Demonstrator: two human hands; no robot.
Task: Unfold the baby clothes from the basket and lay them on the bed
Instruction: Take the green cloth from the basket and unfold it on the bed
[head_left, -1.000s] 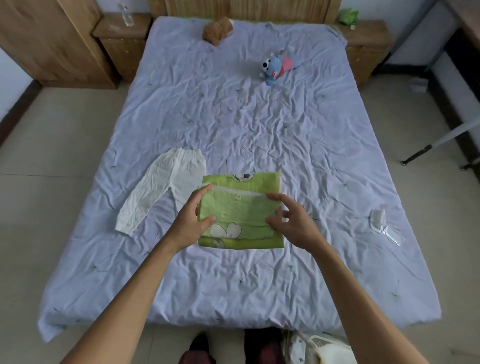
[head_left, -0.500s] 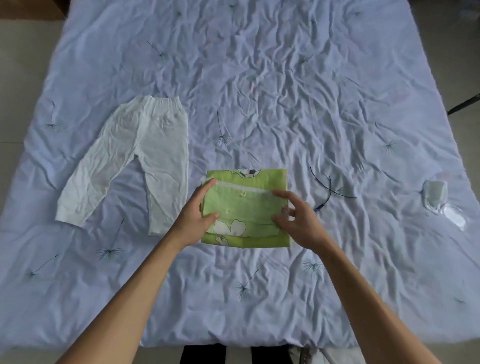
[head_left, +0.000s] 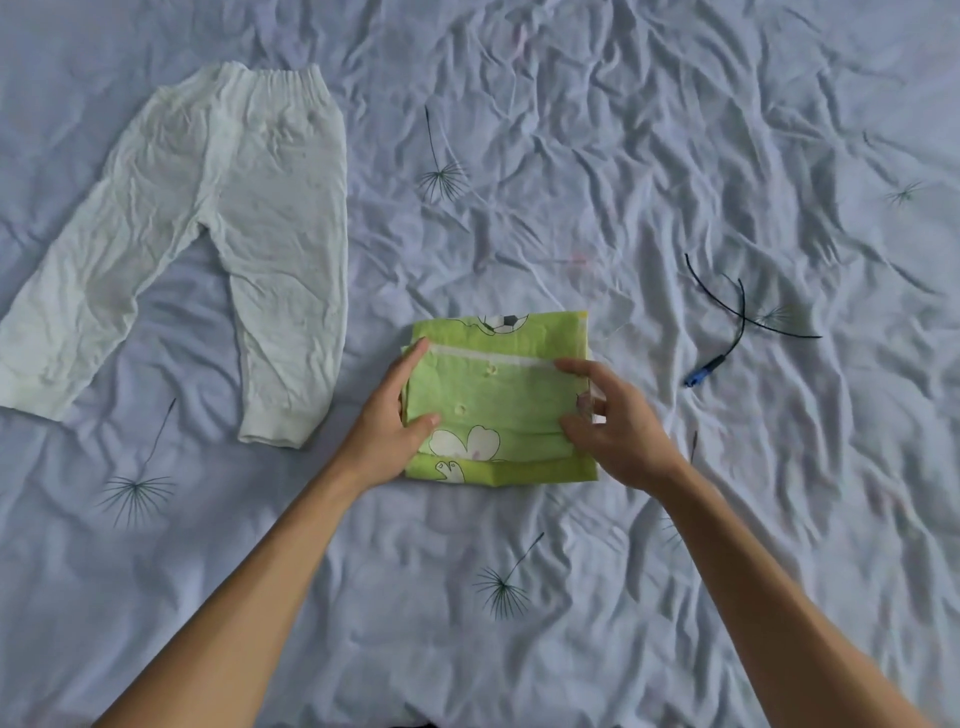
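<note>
A folded green baby garment (head_left: 498, 400) with white cartoon prints and a football lies on the pale lilac bed sheet (head_left: 571, 156). My left hand (head_left: 387, 426) grips its left edge, thumb on top and fingers along the side. My right hand (head_left: 608, 415) pinches its right edge, fingers curled over the folded layers. White baby trousers (head_left: 208, 249) lie spread flat on the sheet to the left, apart from the green garment. The basket is out of view.
A thin black cord with a blue end (head_left: 727, 332) lies on the sheet to the right of the green garment. The crumpled sheet with dandelion prints fills the whole view.
The camera has come closer and tilted down, so the bed's edges, toys and floor have left the view. Both hands stay on the green garment's sides.
</note>
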